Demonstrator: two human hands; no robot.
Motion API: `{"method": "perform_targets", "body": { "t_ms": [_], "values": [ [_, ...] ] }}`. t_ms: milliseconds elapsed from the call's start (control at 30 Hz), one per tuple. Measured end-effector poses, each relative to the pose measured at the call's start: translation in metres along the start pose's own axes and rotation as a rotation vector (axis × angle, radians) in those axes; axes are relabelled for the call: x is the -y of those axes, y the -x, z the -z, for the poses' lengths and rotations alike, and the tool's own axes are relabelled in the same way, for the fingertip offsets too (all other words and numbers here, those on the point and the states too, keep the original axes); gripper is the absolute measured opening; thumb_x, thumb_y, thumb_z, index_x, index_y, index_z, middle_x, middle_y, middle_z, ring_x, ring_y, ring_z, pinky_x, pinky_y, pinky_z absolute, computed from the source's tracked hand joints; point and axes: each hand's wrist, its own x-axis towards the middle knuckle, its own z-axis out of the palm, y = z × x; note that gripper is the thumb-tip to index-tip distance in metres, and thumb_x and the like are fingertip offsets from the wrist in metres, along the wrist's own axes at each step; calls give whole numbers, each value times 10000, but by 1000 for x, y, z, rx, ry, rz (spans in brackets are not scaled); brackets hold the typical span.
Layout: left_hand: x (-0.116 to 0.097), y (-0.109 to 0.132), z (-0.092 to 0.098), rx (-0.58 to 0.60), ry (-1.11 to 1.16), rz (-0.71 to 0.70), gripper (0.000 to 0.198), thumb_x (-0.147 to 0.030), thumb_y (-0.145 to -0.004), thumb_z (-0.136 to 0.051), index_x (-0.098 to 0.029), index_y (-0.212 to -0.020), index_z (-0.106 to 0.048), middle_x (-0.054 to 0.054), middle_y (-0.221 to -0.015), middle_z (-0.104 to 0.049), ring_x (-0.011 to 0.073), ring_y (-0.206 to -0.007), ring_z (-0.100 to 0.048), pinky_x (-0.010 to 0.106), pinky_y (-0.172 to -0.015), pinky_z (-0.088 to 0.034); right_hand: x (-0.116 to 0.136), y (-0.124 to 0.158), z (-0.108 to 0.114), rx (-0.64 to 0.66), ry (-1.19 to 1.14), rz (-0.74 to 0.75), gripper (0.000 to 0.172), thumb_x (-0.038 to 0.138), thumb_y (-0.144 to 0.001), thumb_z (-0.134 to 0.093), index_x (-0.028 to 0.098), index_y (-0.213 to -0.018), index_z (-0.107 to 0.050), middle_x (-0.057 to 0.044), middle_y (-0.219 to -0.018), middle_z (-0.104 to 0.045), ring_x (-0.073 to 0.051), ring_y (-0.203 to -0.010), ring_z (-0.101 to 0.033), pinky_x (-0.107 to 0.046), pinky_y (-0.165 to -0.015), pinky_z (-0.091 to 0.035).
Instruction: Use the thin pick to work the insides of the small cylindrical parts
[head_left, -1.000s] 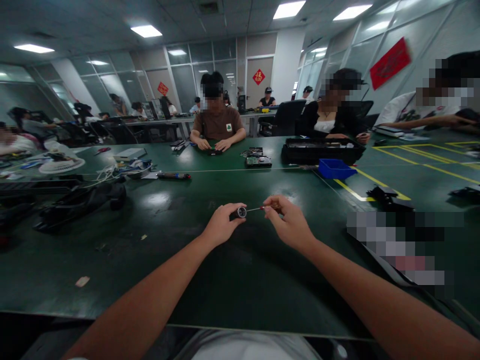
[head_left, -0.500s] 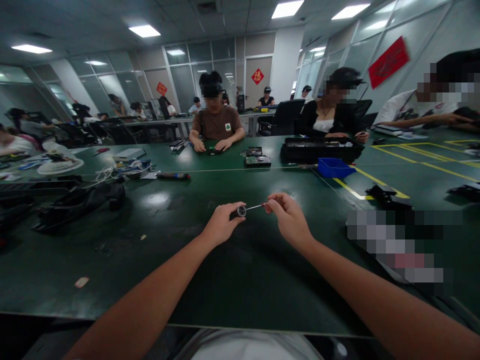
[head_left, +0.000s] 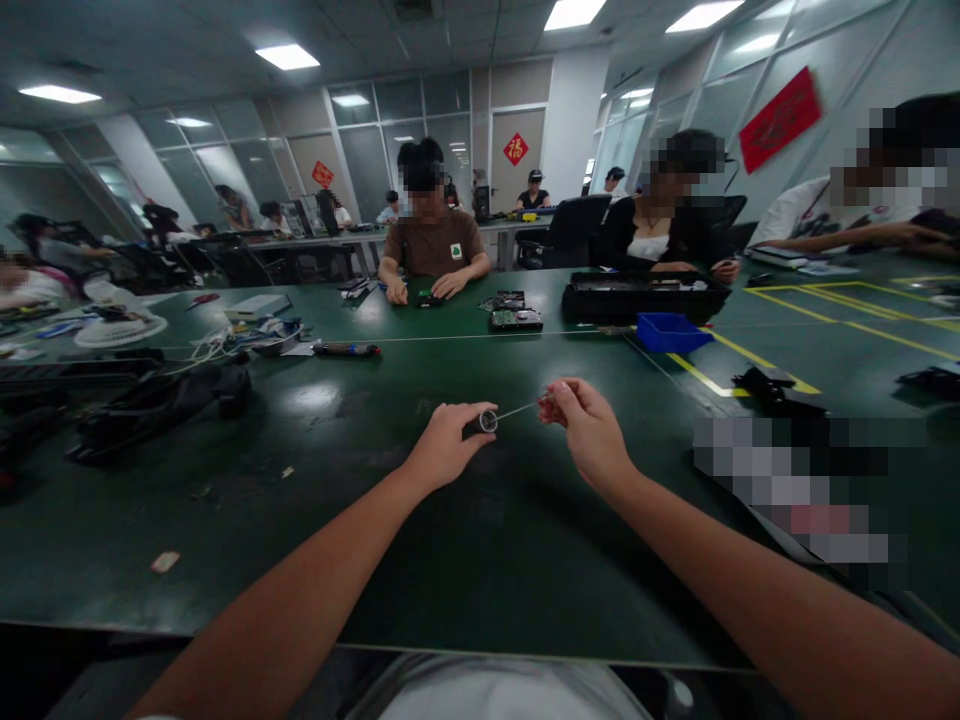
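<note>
Just above the green table [head_left: 480,570], a small dark cylinder [head_left: 486,421] with a bright ring at its near end is pinched at the fingertips of the left hand [head_left: 444,447], its open end turned toward the right. A thin tool [head_left: 517,410], a slim metal shaft with what looks like a reddish grip, runs from that end up into the right hand [head_left: 589,428], whose thumb and fingers close on the grip. The tip sits at or just inside the ring; which of the two cannot be told at this size.

Both hands hang in the air with outstretched arms, so the finest judgement here is about steadiness: resting the wrists or forearms on the table would likely calm the tip. The shaft is best lined up with the cylinder's axis, not angled across the ring, and the pinch on both should be light, since so small a part could slip and roll away.

Farther off lie circuit boards [head_left: 516,320], a blue bin [head_left: 670,333] and a long black tray [head_left: 645,298]; across the table a person in a brown shirt [head_left: 433,250] works with both hands down.
</note>
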Motion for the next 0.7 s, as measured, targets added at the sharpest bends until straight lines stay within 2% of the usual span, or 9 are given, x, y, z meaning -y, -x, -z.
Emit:
{"method": "perform_targets", "body": {
  "t_ms": [200,533,600,700],
  "values": [
    [-3,0,0,-18,1,31,395,-258,-873,-689,-259,-1261,-616,31,-1220,-672,239,-1117,-580,454,-1075,-368,2,5,-2,41,70,84,228,440,-914,-560,215,-926,-597,-27,-807,-653,-176,-710,-623,-358,-692,-518],
    [-2,0,1,-27,3,47,396,-272,-869,-697,-267,-1259,-623,31,-1219,-675,249,-1123,-579,499,-1111,-337,4,4,-2,10,137,46,264,471,-908,-528,214,-941,-578,-53,-829,-681,-199,-736,-651,-372,-702,-530],
    [-2,0,1,-21,-4,50,394,-274,-871,-694,-273,-1259,-624,30,-1210,-677,250,-1114,-581,507,-1111,-332,12,5,-1,19,213,59,288,484,-912,-524,206,-919,-598,-53,-797,-687,-195,-710,-647,-350,-669,-515],
    [0,0,0,-20,-22,43,391,-274,-865,-703,-279,-1248,-628,22,-1183,-684,246,-1090,-585,509,-1103,-334,24,8,1,47,449,77,362,534,-900,-557,204,-773,-631,-16,-617,-639,-164,-565,-585,-303,-567,-438]
  ]
}}
